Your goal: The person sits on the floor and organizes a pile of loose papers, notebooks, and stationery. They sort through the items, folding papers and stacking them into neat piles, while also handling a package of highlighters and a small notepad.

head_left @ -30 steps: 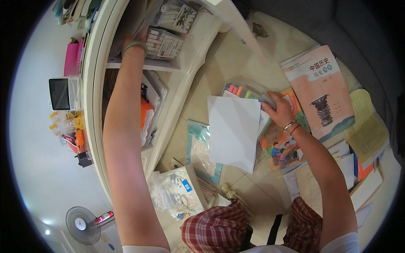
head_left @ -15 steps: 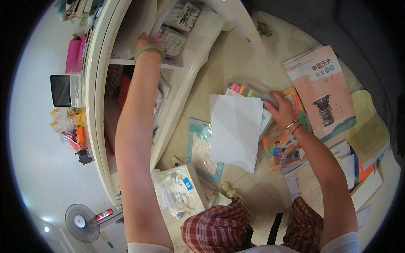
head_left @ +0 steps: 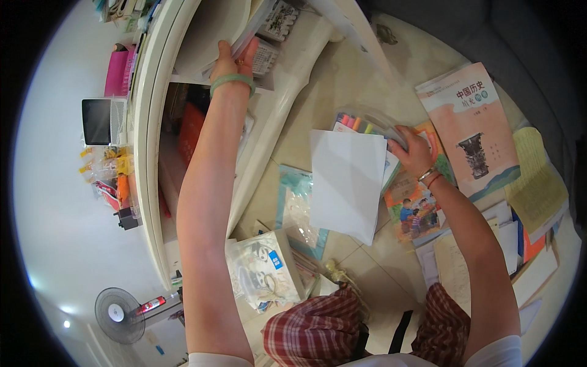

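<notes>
My left hand, with a green bangle at its wrist, reaches into the white cabinet. Its thumb and fingers close around the edge of thin pale sheets standing on the shelf. Beside those fingers lies a clear box of small white pieces. Over the floor, my right hand grips the right edge of a clear plastic marker case, with several coloured pens at its far end. White paper covers the case's near part. An orange illustrated book lies under my right wrist.
A pink-covered textbook, a yellowish written sheet and loose papers lie at right. A blue-edged plastic sleeve and a panda-patterned box are near my knees. The open cabinet door juts out at the top. A fan stands at lower left.
My left hand has shifted right inside the cabinet, and the pale sheets have moved right with it. My right hand keeps its hold on the marker case. The whole view has shifted slightly.
</notes>
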`<state>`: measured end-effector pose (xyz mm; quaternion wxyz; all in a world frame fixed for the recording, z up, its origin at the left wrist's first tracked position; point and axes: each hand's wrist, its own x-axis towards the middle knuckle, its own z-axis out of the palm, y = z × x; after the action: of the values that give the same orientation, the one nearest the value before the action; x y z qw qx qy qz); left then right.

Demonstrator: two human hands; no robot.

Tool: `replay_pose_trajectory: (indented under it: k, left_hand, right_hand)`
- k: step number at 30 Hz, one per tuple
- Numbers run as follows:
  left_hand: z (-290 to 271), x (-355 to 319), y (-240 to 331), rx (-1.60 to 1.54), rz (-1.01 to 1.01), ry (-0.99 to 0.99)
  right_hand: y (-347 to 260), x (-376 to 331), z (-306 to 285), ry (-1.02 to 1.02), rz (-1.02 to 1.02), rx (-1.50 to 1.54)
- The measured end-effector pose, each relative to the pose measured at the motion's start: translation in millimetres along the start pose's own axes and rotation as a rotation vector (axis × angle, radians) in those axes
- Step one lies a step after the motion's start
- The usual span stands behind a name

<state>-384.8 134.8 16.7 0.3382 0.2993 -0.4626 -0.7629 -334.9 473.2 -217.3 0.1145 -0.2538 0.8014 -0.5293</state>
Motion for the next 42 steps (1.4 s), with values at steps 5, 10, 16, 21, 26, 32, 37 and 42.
replay_pose_trajectory:
  k: [5,10,16,21,26,32,37,42]
  left_hand:
    - [-5,-6,15,0.090,0.000,-0.033]
    - [8,-18,17,0.125,-0.101,0.005]
    - [-16,22,10,0.068,-0.108,-0.078]
    - [-14,34,-2,-0.057,-0.083,-0.019]
    - [15,42,13,0.004,0.044,0.260]
    - [21,60,42,-0.043,0.071,0.125]
    - [6,71,29,0.040,0.112,0.185]
    - [4,30,-19,0.111,0.021,0.195]
  right_hand:
    - [1,0,0,-0.019,0.015,0.018]
    - [3,0,-2,-0.013,0.011,-0.006]
    - [2,-1,2,0.006,-0.026,-0.019]
    - [2,0,0,-0.017,0.012,-0.003]
    - [7,-1,2,0.020,-0.021,-0.016]
    - [5,0,2,0.022,-0.036,-0.012]
    - [1,-1,0,-0.016,0.006,-0.004]
    - [-2,0,-4,-0.050,0.038,-0.042]
